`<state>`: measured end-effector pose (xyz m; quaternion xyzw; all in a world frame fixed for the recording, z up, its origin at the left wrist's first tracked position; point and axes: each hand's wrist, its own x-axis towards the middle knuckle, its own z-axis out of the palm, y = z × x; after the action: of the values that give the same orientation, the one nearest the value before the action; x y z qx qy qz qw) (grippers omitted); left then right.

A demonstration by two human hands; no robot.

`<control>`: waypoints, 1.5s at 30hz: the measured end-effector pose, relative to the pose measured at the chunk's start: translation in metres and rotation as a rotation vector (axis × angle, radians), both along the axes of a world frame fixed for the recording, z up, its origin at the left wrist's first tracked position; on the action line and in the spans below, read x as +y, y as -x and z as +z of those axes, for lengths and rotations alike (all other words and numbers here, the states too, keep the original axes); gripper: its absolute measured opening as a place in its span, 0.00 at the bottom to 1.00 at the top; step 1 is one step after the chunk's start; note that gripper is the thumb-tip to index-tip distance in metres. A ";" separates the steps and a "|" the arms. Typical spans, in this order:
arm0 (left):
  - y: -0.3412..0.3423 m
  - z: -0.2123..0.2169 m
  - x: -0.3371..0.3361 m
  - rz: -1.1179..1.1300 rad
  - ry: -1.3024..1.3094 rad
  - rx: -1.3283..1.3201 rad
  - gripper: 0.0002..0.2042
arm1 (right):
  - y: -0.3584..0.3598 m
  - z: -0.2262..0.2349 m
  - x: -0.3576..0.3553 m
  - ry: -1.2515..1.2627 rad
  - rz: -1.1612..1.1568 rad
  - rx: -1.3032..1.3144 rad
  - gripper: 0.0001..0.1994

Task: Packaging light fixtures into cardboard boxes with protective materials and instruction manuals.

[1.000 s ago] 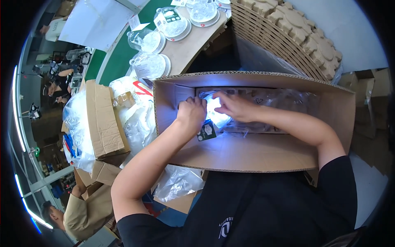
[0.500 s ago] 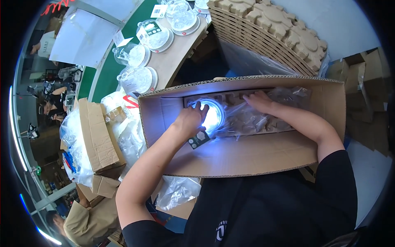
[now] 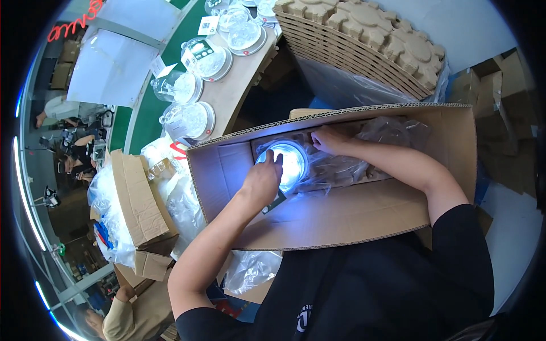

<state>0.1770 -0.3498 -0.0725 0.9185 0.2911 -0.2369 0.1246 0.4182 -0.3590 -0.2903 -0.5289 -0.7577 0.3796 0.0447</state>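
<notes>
Leftward travel of my right grip (image 3: 330, 140) is what changed in the last half second: it was further along the carton (image 3: 335, 219), and now its folded fingers are near my left grip (image 3: 263, 180), toward the far side of the brown moulded insert (image 3: 372, 173). The glowing round lamp (image 3: 293, 165) is right under and beside the left grip's fingers, at the carton's left end, its dark tag (image 3: 274, 203) just toward me from them. Those fingers curve over the lamp's left side; whether they clasp it or merely steady it I can't tell, as glare and knuckles hide the contact. Nor can I tell whether the right fingers pinch anything. I judge the insert is there to stop the lamp sliding, and the crumpled clear plastic (image 3: 392, 132) right of my right grip probably guards against scratches. The carton's far wall rises just beyond the right grip and its end wall stands near the left one, so sideways travel looks tight; the open top gives room upward, and a cardboard strip runs between insert and near rim. Well beyond my left grip, clear domes (image 3: 185, 120) stand on the table (image 3: 244, 74).
</notes>
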 end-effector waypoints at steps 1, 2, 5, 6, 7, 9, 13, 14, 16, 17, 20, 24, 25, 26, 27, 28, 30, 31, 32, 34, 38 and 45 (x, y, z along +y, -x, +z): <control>0.003 0.000 0.000 0.014 0.012 -0.040 0.27 | 0.001 0.000 0.000 -0.091 0.041 -0.067 0.17; 0.004 0.002 0.000 0.026 0.022 -0.079 0.26 | 0.001 -0.001 -0.001 -0.092 0.041 -0.066 0.17; 0.005 0.007 -0.004 0.035 -0.005 -0.053 0.25 | 0.009 0.006 -0.011 -0.384 -0.041 -0.090 0.14; 0.008 0.008 -0.007 0.040 -0.001 -0.047 0.25 | 0.013 0.024 -0.014 -0.294 -0.022 -0.089 0.13; 0.008 0.010 -0.008 0.042 -0.016 -0.049 0.24 | 0.014 0.037 -0.015 -0.204 -0.014 -0.094 0.12; 0.003 0.014 -0.007 0.028 -0.035 -0.055 0.24 | 0.013 0.032 -0.010 -0.189 0.028 -0.138 0.12; 0.005 0.023 -0.010 0.058 0.004 -0.072 0.23 | 0.019 0.056 -0.007 -0.460 -0.078 -0.063 0.12; 0.001 0.028 -0.010 0.057 0.002 -0.037 0.22 | 0.020 0.056 -0.007 -0.459 -0.084 -0.066 0.12; -0.004 0.037 -0.010 0.089 0.056 -0.037 0.27 | 0.019 0.057 -0.008 -0.588 -0.089 -0.131 0.11; -0.003 0.040 -0.011 0.133 0.106 -0.034 0.33 | 0.021 0.057 -0.009 -0.589 -0.088 -0.129 0.11; 0.000 0.034 -0.009 0.070 0.059 -0.073 0.20 | 0.023 0.056 -0.011 -0.440 -0.090 -0.145 0.10; 0.003 0.029 -0.006 0.053 0.055 -0.107 0.22 | 0.014 0.059 -0.018 -0.668 -0.153 0.127 0.12; 0.000 0.029 -0.008 0.085 0.058 -0.078 0.25 | 0.011 0.062 -0.020 -0.650 -0.148 0.143 0.14; -0.001 0.030 -0.007 0.117 0.060 -0.049 0.28 | 0.010 0.058 -0.022 -0.649 -0.150 0.141 0.14; -0.002 0.028 -0.005 0.115 0.062 -0.051 0.28 | 0.009 0.054 -0.025 -0.556 -0.109 0.116 0.17; -0.003 0.024 -0.002 0.081 0.034 -0.063 0.26 | 0.007 0.051 -0.028 -0.463 -0.070 0.091 0.21; -0.002 0.019 0.002 0.062 0.010 -0.072 0.24 | 0.003 0.058 -0.034 -0.549 -0.035 0.120 0.22; -0.002 0.017 0.004 0.024 -0.028 -0.076 0.24 | 0.000 0.062 -0.037 -0.637 -0.007 0.147 0.24; -0.003 0.016 0.006 -0.017 -0.064 -0.081 0.24 | -0.005 0.065 -0.042 -0.632 -0.006 0.147 0.24; -0.002 0.010 0.015 -0.020 -0.032 -0.044 0.25 | -0.017 0.070 -0.052 -0.495 0.199 0.030 0.21; 0.005 -0.002 0.022 0.009 -0.035 -0.017 0.24 | -0.048 0.068 -0.069 -0.159 0.536 -0.171 0.19; -0.015 -0.011 0.006 -0.043 -0.004 0.106 0.22 | -0.073 0.064 -0.089 0.034 0.546 -0.166 0.24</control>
<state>0.1916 -0.3440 -0.0832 0.9109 0.2780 -0.2874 0.1022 0.4914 -0.4482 -0.2266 -0.3352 -0.8667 0.3458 -0.1302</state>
